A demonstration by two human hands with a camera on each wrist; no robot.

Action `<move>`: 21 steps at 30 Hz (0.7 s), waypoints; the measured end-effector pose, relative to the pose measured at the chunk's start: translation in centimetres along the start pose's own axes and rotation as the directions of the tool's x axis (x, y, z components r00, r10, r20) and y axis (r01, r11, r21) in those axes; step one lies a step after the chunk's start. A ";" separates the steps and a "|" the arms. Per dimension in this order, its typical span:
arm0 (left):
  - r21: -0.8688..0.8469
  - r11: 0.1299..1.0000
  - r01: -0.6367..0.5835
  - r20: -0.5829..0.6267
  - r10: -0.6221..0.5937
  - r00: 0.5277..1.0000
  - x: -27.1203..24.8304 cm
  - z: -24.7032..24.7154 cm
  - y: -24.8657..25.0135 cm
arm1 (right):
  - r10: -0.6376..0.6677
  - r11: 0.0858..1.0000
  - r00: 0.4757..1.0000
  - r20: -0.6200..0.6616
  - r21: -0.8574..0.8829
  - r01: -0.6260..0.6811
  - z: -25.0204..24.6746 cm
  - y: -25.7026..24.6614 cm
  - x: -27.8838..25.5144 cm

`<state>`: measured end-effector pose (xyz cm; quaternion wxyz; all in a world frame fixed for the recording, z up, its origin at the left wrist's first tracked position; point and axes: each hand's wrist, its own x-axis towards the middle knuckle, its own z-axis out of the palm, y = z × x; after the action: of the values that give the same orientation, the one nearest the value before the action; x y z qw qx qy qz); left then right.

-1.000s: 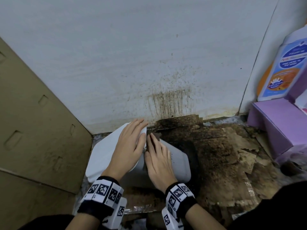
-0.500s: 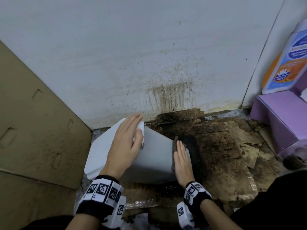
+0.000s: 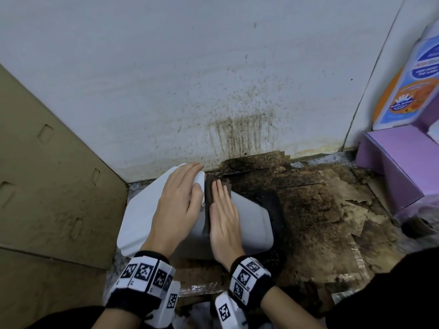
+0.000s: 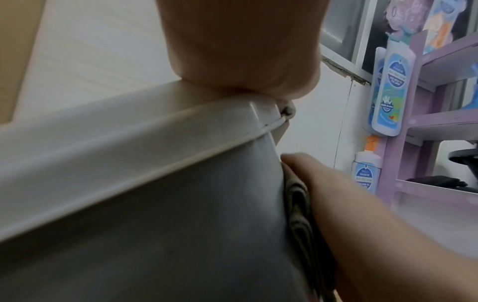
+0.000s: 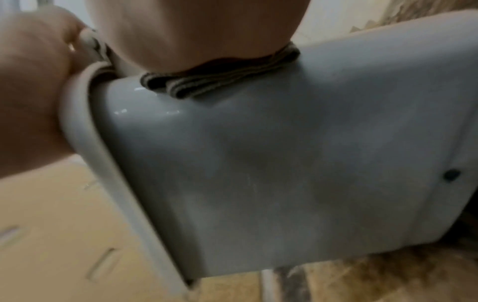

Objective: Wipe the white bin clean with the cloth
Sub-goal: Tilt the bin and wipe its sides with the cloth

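The white bin [image 3: 251,224] lies on its side on the dirty floor, its lid [image 3: 142,210] to the left. My left hand [image 3: 180,198] rests flat on the lid's upper edge, thumb against the rim, and steadies it. My right hand [image 3: 223,217] lies flat with straight fingers on a folded brown cloth [image 3: 209,188] and presses it onto the bin's upturned side, right beside the left hand. In the right wrist view the cloth [image 5: 207,83] is squashed between palm and bin [image 5: 284,153]. The left wrist view shows the cloth [image 4: 300,214] under my right hand [image 4: 349,204].
A stained white wall [image 3: 213,79] stands just behind the bin. Flattened cardboard [image 3: 47,186] leans at the left. Torn, dirt-soaked cardboard [image 3: 320,210] covers the floor to the right. A purple shelf [image 3: 399,162] with bottles [image 3: 408,86] stands at the far right.
My right hand swept the cloth to the bin's right end and has now come back left, next to the lid. The left hand stayed on the lid.
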<state>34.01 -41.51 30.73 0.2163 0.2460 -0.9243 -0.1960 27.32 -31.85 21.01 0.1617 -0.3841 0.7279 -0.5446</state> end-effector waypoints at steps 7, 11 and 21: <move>-0.030 1.000 0.000 -0.012 0.000 1.000 -0.2 -0.5 -0.3 | 0.030 0.995 0.998 -0.056 -0.096 -0.035 -2.2 8.6 -1.6; -0.039 0.999 0.004 -0.007 -0.004 1.000 -0.3 -0.7 -0.5 | 0.279 0.959 0.954 -0.113 -0.012 -0.282 -3.8 14.7 -2.9; 0.002 1.000 -0.019 -0.033 0.019 0.999 0.3 -0.5 -0.2 | 0.274 0.959 0.941 -0.197 -0.022 -0.284 -0.6 8.2 -1.2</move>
<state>34.03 -41.96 31.12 0.2330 0.2407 -0.9230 -0.1893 24.63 -29.64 13.52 0.1565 -0.2268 0.8005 -0.5323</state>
